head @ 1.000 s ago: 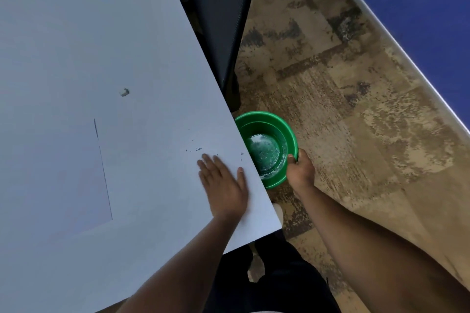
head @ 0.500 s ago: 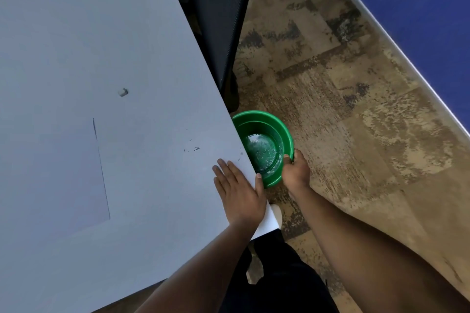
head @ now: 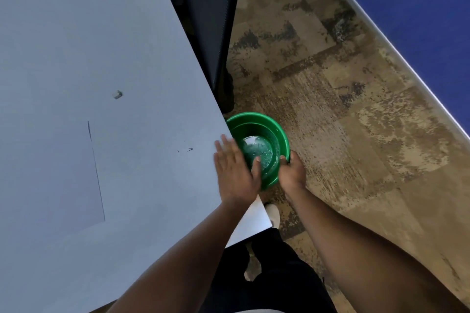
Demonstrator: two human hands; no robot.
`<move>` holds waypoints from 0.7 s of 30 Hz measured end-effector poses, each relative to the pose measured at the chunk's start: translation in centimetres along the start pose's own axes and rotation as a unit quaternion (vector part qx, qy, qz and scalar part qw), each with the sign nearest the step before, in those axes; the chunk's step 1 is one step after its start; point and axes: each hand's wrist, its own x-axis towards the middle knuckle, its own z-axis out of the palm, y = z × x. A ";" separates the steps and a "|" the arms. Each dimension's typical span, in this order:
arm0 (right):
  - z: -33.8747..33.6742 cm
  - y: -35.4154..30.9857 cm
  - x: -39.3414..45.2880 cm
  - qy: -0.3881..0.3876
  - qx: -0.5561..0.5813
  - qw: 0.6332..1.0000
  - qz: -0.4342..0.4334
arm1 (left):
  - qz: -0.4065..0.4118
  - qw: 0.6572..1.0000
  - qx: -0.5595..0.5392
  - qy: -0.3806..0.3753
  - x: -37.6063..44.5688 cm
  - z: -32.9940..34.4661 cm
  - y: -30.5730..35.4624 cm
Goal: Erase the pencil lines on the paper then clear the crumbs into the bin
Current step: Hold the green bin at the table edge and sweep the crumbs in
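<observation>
Here the left hand (head: 235, 173) lies flat with straight fingers at the tabletop (head: 101, 33) edge, its fingertips reaching over the green bin (head: 256, 122). The right hand (head: 291, 173) has its grip on the bin's near rim, held just below the edge. A few dark crumbs (head: 189, 149) lie near the paper (head: 45, 180).

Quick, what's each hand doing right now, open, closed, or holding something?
Left hand: open, fingers straight, at the table edge over the green bin.
Right hand: gripping the green bin's rim.
</observation>
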 end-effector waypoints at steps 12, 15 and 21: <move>0.3 0.0 -0.2 -0.015 0.005 1.000 0.001 | -0.225 0.974 -0.032 0.023 2.3 -1.9 -10.1; 0.6 0.0 -0.4 -0.018 0.018 1.000 0.005 | -0.145 0.989 -0.014 0.015 1.7 -1.2 -9.3; 1.1 0.3 -0.8 -0.019 0.038 0.999 0.022 | 0.127 0.990 -0.018 -0.066 -1.5 0.4 -3.9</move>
